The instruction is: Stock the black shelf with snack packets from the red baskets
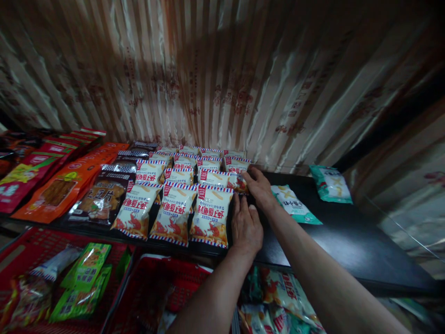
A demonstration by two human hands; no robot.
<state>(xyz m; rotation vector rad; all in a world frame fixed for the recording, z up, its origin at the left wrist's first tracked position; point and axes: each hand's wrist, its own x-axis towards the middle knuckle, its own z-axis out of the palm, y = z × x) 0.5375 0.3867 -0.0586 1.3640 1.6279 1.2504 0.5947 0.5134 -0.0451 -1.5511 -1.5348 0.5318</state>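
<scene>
White snack bags [212,215] with red lettering and striped edges stand in rows on a black shelf [333,232]. My right hand [257,185] is at the right end of a middle row, its fingers bent around the edge of a snack bag [239,183]. Just in front of it, my left hand [247,227] lies with fingers stretched forward, beside the right front bag. Its fingertips reach close to the bag at my right hand; whether they touch it I cannot tell. To the right lies a teal and white bag [295,205], apart from both hands.
Brown potato-slice bags [102,197], orange bags [66,185] and red bags [34,171] fill the left of the shelf. Another teal bag [332,184] lies at the back right. Red baskets [21,260] with snack packets stand below. A printed, pleated sheet [208,83] hangs behind.
</scene>
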